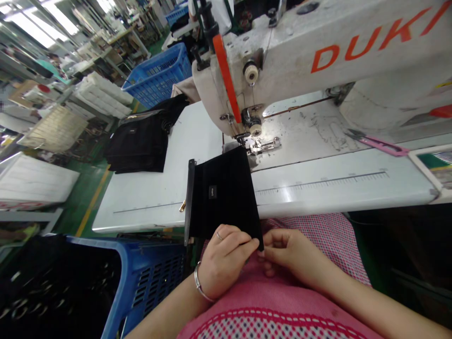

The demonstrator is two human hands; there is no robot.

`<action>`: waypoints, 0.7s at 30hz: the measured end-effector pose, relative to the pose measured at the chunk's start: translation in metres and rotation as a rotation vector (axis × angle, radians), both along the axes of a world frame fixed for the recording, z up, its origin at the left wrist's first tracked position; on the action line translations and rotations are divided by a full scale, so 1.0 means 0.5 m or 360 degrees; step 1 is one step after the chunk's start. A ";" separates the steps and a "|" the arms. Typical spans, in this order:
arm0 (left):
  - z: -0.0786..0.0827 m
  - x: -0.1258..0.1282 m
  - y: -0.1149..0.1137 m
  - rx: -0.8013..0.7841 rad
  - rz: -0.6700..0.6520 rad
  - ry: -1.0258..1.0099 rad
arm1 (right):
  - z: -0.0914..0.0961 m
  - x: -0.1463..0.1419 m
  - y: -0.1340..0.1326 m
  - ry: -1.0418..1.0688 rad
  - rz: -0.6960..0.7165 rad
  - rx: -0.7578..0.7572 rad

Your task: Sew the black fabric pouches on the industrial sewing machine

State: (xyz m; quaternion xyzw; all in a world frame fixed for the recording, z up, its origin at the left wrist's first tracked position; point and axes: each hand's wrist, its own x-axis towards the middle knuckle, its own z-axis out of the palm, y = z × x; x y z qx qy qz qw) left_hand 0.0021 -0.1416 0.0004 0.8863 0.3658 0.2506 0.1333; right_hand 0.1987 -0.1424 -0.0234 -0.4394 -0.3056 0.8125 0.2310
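A black fabric pouch with a small label and a zipper along its left edge lies partly on the sewing machine table and hangs over the front edge. Its far corner is at the needle area of the sewing machine. Wearing a ring and a bracelet, my left hand grips the pouch's near edge, thumb and fingers closed on it. At the near right corner of the pouch, my right hand is closed in a pinch, its fingertips touching that corner. A gold zipper pull sticks out at the left.
Pink-handled thread snips lie on the machine bed at right. A stack of black pouches sits on the table's far left. One blue basket full of black items stands at lower left, another blue basket behind the table.
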 end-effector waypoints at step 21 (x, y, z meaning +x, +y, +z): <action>-0.008 -0.006 0.010 0.0157 -0.0140 0.0077 | 0.001 0.006 -0.004 0.0195 0.0027 -0.0166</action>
